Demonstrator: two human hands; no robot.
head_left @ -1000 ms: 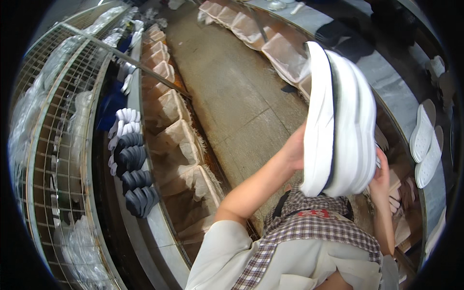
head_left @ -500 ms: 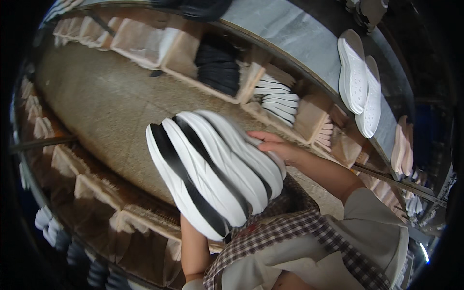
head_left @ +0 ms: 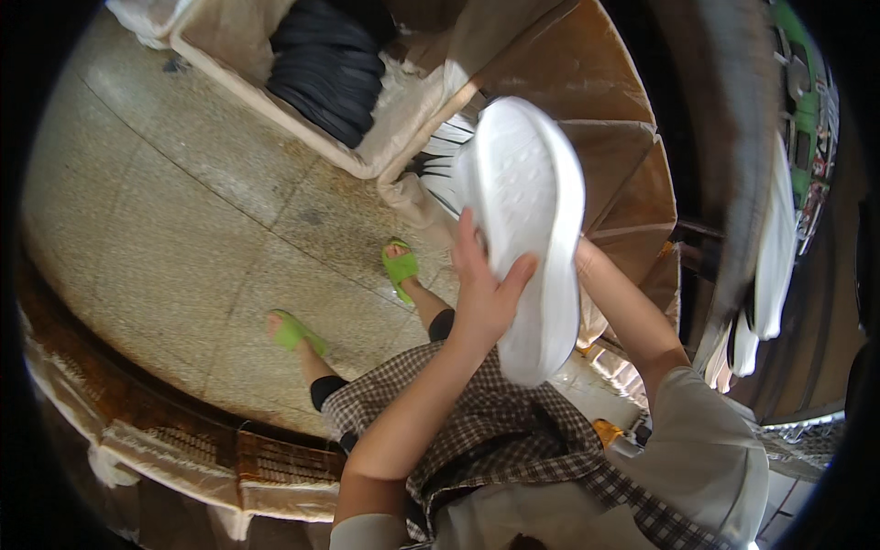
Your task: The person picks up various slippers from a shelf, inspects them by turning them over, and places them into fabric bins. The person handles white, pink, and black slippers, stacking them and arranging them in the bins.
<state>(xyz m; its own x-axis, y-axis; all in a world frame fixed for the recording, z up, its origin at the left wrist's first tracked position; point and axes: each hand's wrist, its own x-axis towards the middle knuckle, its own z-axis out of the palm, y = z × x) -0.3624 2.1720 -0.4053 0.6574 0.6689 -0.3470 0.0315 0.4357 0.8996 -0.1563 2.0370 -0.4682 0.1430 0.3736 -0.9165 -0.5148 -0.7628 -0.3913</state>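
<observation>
I hold a stack of white shoe soles point(head_left: 530, 220) upright in front of me, its flat white face turned toward the camera. My left hand point(head_left: 484, 286) grips the stack's left edge, fingers spread over the face. My right hand point(head_left: 583, 255) is mostly hidden behind the stack's right edge and supports it there. Below the stack is a lined cardboard bin with white soles point(head_left: 438, 163) on edge, and a neighbouring bin holds black soles point(head_left: 325, 64).
My feet in green slippers point(head_left: 400, 268) stand on a speckled stone floor point(head_left: 183, 220). Brown cardboard bins point(head_left: 605, 137) curve along the right. White soles point(head_left: 770, 247) hang on a rack at the far right. More lined bins point(head_left: 183, 449) run along the lower left.
I have turned toward the bins on the right. The stack of soles swung from a tilted side view to face-on, now above the bin of white soles.
</observation>
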